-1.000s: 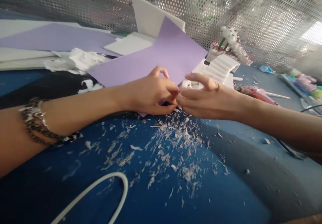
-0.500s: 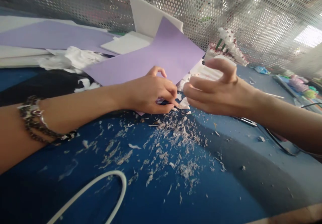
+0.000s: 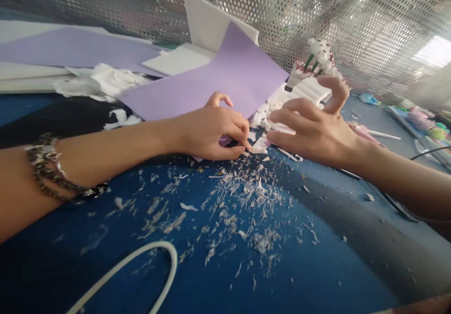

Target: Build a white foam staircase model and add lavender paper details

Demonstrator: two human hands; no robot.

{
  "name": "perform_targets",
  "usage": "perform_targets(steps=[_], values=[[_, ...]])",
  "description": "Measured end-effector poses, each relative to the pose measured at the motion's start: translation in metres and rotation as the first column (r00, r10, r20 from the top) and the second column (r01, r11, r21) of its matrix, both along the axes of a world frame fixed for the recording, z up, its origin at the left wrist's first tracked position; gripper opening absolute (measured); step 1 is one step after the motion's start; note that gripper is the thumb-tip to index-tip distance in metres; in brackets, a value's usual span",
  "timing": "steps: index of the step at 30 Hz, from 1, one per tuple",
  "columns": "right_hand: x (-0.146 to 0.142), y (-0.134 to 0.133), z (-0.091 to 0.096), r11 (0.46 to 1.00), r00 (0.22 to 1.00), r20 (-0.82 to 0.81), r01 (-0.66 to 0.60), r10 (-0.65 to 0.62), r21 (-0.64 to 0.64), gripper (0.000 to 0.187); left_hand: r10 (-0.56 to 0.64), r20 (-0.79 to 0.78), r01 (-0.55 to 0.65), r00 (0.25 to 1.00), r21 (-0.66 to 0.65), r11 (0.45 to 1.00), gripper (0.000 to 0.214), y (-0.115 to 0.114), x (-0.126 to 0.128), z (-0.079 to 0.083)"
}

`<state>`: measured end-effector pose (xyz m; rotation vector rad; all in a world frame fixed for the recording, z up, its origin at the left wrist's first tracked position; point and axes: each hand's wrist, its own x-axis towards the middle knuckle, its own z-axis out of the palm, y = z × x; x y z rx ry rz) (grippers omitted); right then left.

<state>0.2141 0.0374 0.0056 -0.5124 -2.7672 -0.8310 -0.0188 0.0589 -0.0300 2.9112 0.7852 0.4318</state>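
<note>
My left hand rests low over the blue table, thumb and index finger pinched together. A tiny pale bit shows at those fingertips, too small to name. Right beside them lies a torn white scrap. My right hand hovers to the right of that scrap, its fingers apart and curved, with nothing seen in them. Behind my left hand spreads a lilac sheet, one corner raised. White shreds are scattered over the table in front of both hands.
A white cable loop lies at the front. Crumpled white paper and white boards are behind, before a perforated metal screen. At right are a white decorated piece with green sticks and pastel tufts.
My right hand has moved rightward, away from my left, and its fingers have spread more. My left hand keeps its pinch in nearly the same spot.
</note>
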Motion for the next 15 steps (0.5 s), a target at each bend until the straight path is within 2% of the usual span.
perform_targets(steps=[3,6,11,15], values=[[0.001,-0.002,-0.006,0.997,0.985,-0.162,0.054,-0.062,-0.051,0.019,0.008,0.003,-0.008,1.000,-0.004,1.000,0.027,-0.001,0.000,0.000],[-0.001,-0.006,-0.010,0.971,0.952,-0.263,0.098,-0.155,-0.217,0.015,0.016,0.000,-0.016,1.000,-0.018,1.000,0.026,0.000,0.000,-0.001],[-0.004,-0.009,-0.010,0.908,0.926,-0.311,0.071,-0.215,-0.414,0.012,0.101,0.081,-0.099,0.992,-0.028,0.995,0.028,0.000,0.002,-0.001],[-0.001,-0.009,-0.013,0.893,0.912,-0.336,0.067,-0.236,-0.446,0.015,0.181,0.190,-0.182,0.965,-0.014,0.983,0.034,-0.007,0.005,0.006]])
